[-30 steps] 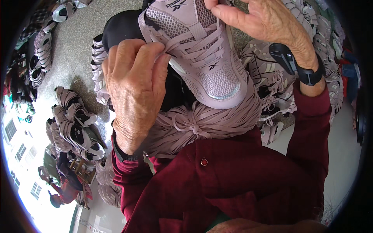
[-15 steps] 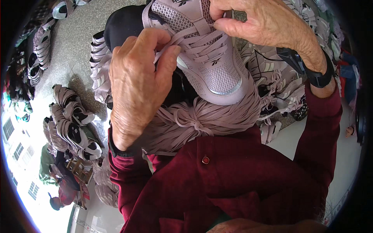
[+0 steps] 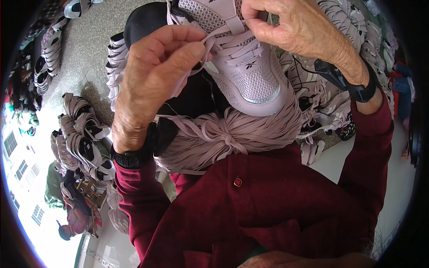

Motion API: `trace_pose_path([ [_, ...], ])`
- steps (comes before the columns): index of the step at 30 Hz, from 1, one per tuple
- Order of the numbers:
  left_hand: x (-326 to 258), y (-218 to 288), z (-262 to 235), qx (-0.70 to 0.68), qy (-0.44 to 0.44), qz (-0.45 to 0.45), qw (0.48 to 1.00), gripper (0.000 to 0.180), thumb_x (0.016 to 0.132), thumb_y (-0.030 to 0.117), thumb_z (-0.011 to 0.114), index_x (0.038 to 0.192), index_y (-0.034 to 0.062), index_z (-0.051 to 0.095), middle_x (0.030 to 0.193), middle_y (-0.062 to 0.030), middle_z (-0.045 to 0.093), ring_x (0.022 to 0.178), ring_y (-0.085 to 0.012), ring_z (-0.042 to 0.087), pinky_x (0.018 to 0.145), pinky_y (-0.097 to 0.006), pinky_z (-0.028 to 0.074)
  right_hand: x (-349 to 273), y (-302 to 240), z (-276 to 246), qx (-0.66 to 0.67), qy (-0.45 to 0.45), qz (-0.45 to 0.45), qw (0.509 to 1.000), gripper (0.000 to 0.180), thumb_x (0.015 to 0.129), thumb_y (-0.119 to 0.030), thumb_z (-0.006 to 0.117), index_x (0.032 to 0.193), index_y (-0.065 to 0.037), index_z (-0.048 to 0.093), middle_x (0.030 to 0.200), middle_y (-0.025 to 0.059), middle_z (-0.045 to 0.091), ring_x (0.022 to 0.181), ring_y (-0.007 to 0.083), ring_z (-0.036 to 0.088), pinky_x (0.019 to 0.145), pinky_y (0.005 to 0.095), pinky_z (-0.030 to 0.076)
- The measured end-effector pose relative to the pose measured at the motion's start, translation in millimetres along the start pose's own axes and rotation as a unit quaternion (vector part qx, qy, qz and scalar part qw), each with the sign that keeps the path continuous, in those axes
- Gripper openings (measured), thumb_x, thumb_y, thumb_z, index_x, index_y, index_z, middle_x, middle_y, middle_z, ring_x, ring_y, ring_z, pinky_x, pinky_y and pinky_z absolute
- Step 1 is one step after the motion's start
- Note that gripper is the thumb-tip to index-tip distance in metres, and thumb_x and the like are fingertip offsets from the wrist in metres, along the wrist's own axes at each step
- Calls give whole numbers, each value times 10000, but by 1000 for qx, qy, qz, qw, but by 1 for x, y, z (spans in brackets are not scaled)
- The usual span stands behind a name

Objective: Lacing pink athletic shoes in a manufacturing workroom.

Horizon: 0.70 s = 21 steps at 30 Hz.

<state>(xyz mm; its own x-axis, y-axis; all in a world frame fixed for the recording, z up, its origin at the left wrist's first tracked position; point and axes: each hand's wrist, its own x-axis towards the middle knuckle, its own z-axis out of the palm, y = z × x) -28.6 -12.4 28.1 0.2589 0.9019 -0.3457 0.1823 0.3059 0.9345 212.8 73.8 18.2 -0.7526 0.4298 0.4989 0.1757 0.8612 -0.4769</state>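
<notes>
A pale pink mesh sneaker (image 3: 261,85) rests toe toward me on a thick tied bundle of flat pink laces (image 3: 250,134) over my lap. Laces cross its lower front. On the shoe's left side, my left hand (image 3: 156,67) pinches a flat shoelace (image 3: 207,48) between thumb and forefinger, with slack running below the palm. My right hand (image 3: 295,27) is closed at the shoe's right upper edge, thumb and fingers against the eyelet side beside the tongue. What lies between those right fingertips is partly hidden.
Stacked pink sneakers (image 3: 82,145) stand on the speckled floor (image 3: 89,58) at left. More shoes and loose laces (image 3: 319,96) crowd the right, near a black cord (image 3: 298,73). A black rounded object (image 3: 145,24) sits behind my left hand. Another person (image 3: 76,219) is at far left.
My left hand has drawn slightly left and turned, pulling the lace up from the shoe's left side. My right hand stays at the shoe's right edge.
</notes>
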Motion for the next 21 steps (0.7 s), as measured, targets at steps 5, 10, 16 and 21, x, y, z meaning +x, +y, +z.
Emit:
trace_pose_path([
  [5, -1, -2, 2, -78, -40, -32, 996, 325, 1017, 219, 585, 1215, -35, 623, 946, -91, 736, 461, 10, 392, 406, -136, 282, -7, 16, 18, 67, 123, -83, 987, 68, 718, -62, 675, 686, -54, 616, 774, 28, 599, 980, 243, 540, 894, 374, 439],
  [10, -7, 11, 1, 24, -29, -72, 997, 296, 1006, 189, 603, 1202, -31, 633, 934, -72, 735, 542, 0, 481, 479, -153, 349, -10, 20, 25, 87, 120, -62, 987, 64, 707, -52, 668, 706, -50, 605, 783, 34, 603, 993, 255, 544, 888, 386, 448],
  [16, -22, 4, -8, 326, 55, 70, 941, 180, 924, 89, 680, 1081, 0, 678, 803, -62, 729, 761, -113, 695, 645, -246, 535, -1, -5, 7, -25, -22, 87, 996, 69, 711, -27, 667, 712, -37, 599, 792, 48, 601, 998, 269, 543, 896, 400, 453],
  [21, -19, 13, 7, 19, -32, -37, 999, 252, 1007, 144, 556, 1171, -38, 610, 1044, -136, 714, 880, -175, 700, 842, -296, 556, -14, 20, 28, 124, 126, -46, 983, 68, 711, -23, 672, 718, -34, 606, 785, 49, 599, 997, 276, 544, 910, 411, 450],
])
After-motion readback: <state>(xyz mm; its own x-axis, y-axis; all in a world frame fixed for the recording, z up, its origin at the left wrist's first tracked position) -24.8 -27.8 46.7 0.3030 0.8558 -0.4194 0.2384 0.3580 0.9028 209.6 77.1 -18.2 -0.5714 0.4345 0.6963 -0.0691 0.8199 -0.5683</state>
